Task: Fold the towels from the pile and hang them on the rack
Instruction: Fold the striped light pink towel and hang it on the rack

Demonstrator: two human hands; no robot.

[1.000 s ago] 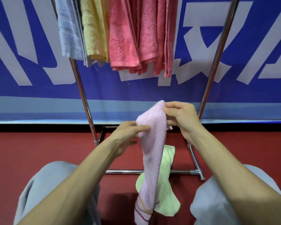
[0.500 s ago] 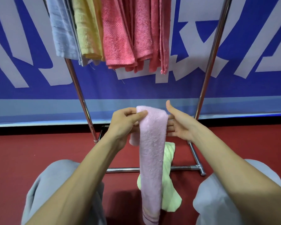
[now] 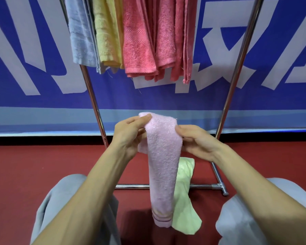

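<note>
A pale pink towel (image 3: pixel 162 165), folded into a narrow strip, hangs down from both my hands in front of the rack. My left hand (image 3: pixel 129 133) pinches its top left corner. My right hand (image 3: pixel 194 140) grips its right edge just below the top. The striped end of the towel dangles between my knees. A light green towel (image 3: pixel 183 206) lies on the red floor behind it, partly hidden. The chrome rack (image 3: pixel 94 96) stands ahead, with a light blue towel (image 3: pixel 79 32), a yellow towel (image 3: pixel 106 32) and several coral pink towels (image 3: pixel 148 36) hanging from its top.
The rack's right post (image 3: pixel 235 73) slants up to the right, and its base bar (image 3: pixel 131 186) runs across the red floor (image 3: pixel 34 170). A blue and white banner (image 3: pixel 254 50) covers the wall behind. My knees in grey trousers (image 3: pixel 60 200) frame the lower view.
The pink towel's top has been spread wider between my hands. My right hand has closed from flat beside the towel onto its right edge, and my left hand has shifted to the top left corner.
</note>
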